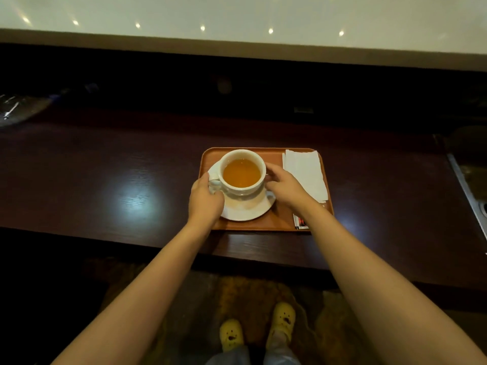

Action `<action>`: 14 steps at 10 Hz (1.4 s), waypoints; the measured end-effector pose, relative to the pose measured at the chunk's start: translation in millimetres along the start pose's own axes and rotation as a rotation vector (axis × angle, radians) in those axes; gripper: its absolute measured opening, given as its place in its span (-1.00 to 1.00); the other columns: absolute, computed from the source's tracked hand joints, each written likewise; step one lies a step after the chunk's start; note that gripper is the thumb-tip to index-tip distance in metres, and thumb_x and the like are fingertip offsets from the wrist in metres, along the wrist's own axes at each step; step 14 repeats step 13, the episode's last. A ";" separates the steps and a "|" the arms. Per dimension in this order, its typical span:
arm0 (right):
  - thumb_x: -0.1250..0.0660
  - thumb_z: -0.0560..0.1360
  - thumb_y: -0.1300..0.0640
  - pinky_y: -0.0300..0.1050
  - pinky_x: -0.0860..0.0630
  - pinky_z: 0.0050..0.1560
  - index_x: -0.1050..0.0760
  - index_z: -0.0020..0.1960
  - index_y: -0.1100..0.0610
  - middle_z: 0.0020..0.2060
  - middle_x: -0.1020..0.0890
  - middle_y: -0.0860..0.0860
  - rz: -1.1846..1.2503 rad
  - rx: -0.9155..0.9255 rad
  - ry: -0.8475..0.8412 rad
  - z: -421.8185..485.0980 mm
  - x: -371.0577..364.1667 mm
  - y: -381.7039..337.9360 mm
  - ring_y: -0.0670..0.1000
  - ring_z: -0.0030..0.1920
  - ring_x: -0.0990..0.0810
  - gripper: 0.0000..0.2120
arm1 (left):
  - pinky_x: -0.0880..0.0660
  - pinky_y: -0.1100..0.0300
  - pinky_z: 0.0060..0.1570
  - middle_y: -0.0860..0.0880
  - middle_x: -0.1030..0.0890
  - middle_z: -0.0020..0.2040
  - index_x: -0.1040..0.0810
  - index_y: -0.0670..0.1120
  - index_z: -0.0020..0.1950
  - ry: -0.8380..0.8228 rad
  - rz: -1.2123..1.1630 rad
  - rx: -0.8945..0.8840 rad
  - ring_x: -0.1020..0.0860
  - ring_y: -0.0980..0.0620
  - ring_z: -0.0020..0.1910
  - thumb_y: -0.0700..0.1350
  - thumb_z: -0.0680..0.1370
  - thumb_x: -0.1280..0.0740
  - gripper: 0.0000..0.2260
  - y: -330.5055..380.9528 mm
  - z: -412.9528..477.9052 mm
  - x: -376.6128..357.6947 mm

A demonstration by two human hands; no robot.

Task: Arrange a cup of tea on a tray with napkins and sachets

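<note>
far left on the dark wooden counter (105, 167), a crinkled clear wrapper (18, 109) lies near the back edge, too dim to make out properly. a bright patch of light reflects off the wood between it and the tray.

the orange tray (250, 225) sits near the counter's front edge. the left hand (205, 198) is at the left rim of the white saucer (247, 210), fingers curled around the saucer edge just by the cup's handle, closed on it. the white cup (242, 171) stands upright on the saucer in the left half of the tray, filled with amber tea (242, 173). the saucer seems tipped a little toward the viewer, though the wide lens makes that hard to judge.

the right hand (283, 187) reaches to the cup's right side, fingers touching the saucer's far right edge; whether they grip it or only rest there i cannot tell. just right of that hand, folded white napkins (304, 175) lie along the tray's right side. at the tray's near right corner, sachets (300, 222) with red and black print peek out from under the right forearm.

below the counter, yellow shoes (283, 318) stand on a brown rug (253, 293).
</note>
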State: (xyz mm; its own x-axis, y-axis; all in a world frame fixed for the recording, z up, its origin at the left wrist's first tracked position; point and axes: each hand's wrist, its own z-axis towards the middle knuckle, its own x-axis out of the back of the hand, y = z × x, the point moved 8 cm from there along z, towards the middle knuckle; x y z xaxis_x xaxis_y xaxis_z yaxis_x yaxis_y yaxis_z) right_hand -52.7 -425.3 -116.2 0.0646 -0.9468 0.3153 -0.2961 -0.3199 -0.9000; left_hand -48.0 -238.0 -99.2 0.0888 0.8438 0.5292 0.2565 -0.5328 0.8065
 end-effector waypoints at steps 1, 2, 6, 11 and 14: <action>-0.14 0.49 0.35 -0.02 -0.40 0.29 -0.26 0.40 0.01 0.37 -0.40 0.05 0.034 -0.008 0.011 -5.8 -3.3 -0.3 0.05 0.34 -0.37 -0.47 | -0.47 -0.01 0.15 -0.12 -0.44 0.31 -0.44 -0.06 0.25 -0.010 -0.030 -0.018 -0.47 -0.12 0.18 -0.25 0.49 -0.15 -0.65 -2.7 4.7 3.1; -0.15 0.50 0.33 -0.12 -0.40 0.18 -0.25 0.40 0.01 0.36 -0.41 0.05 0.049 -0.010 0.025 -11.1 -5.4 -2.7 0.05 0.32 -0.39 -0.49 | -0.43 -0.09 0.25 -0.10 -0.42 0.36 -0.36 -0.06 0.35 -0.032 -0.060 0.001 -0.43 -0.11 0.27 -0.21 0.50 -0.18 -0.60 -7.9 9.3 5.1; -0.15 0.51 0.32 -0.04 -0.41 0.24 -0.24 0.41 0.07 0.37 -0.39 0.08 0.030 -0.051 0.092 -16.0 -7.0 -1.6 0.07 0.34 -0.38 -0.51 | -0.46 0.04 0.19 -0.05 -0.51 0.29 -0.44 0.04 0.29 -0.088 -0.100 -0.035 -0.48 -0.04 0.23 -0.19 0.50 -0.17 -0.63 -14.6 21.6 8.3; -0.14 0.50 0.28 0.04 -0.32 0.29 -0.21 0.40 0.14 0.39 -0.34 0.17 -0.339 -0.028 0.235 -13.2 19.3 -13.9 0.19 0.38 -0.29 -0.52 | -0.36 0.10 0.15 -0.18 -0.48 0.31 -0.37 -0.12 0.34 -0.005 0.218 -0.269 -0.43 -0.16 0.27 -0.24 0.54 -0.10 -0.63 10.9 40.6 37.8; -0.19 0.51 0.14 0.14 -0.27 0.33 -0.12 0.44 0.13 0.40 -0.30 0.17 -0.711 0.091 0.272 -13.9 60.1 -73.0 0.22 0.41 -0.20 -0.47 | -0.31 -0.02 0.32 -0.13 -0.41 0.39 -0.31 -0.09 0.40 -0.050 0.417 -0.429 -0.34 -0.11 0.38 -0.09 0.58 -0.15 -0.62 73.8 51.5 54.5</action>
